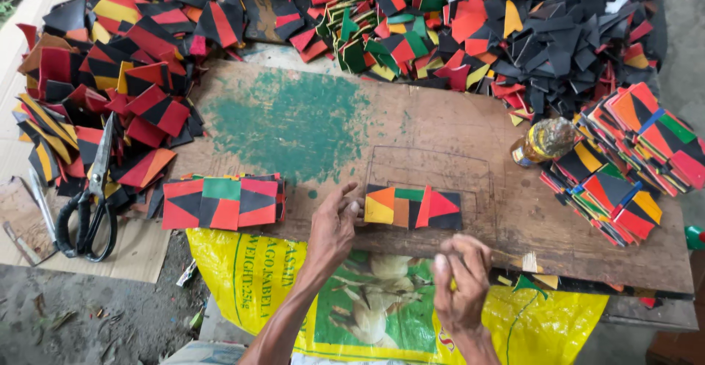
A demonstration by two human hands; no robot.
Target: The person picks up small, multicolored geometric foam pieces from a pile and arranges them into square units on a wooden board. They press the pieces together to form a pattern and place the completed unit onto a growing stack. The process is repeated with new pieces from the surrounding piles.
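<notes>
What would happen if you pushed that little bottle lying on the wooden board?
The bottle lies on its side on the board, so it would probably roll. It looks small and plastic, likely light. Its smooth, shiny wall may feel slippery.

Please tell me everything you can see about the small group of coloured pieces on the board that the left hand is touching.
The patchwork piece lies flat on the worn wooden board, inside a pencilled rectangle outline. It looks like thin rubbery or leather-like sheet, joined from angular patches: yellow, orange, brown, green, red and black. The left hand rests its fingertips on its left edge. The right hand is just below it, loosely closed, not touching it.
</notes>
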